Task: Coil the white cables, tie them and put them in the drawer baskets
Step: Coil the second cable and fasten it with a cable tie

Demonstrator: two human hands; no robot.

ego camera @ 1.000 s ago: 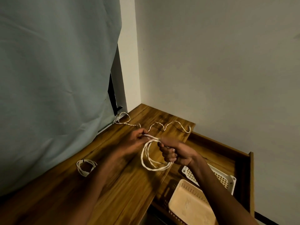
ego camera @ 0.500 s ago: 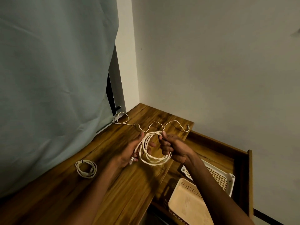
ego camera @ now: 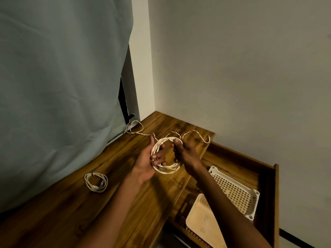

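Above the wooden desk top (ego camera: 100, 212) I hold a round coil of white cable (ego camera: 167, 170). My left hand (ego camera: 146, 162) has its fingers through the coil and grips its left side. My right hand (ego camera: 185, 153) pinches the coil's upper right side. The cable's loose tail (ego camera: 197, 133) snakes across the desk toward the back corner. A second coiled and tied white cable (ego camera: 96, 181) lies on the desk to the left. The open drawer (ego camera: 268, 176) at the right holds a white perforated basket (ego camera: 234, 190) and a peach basket (ego camera: 202, 222).
A grey-blue curtain (ego camera: 59, 86) hangs along the desk's left edge. White walls (ego camera: 232, 68) meet at the back corner. A dark basket (ego camera: 186, 206) lies partly under the peach one in the drawer.
The coil has grown rounder and fuller as more cable was wound in. My left hand turned palm up inside the loop, and the loose tail on the desk has shortened.
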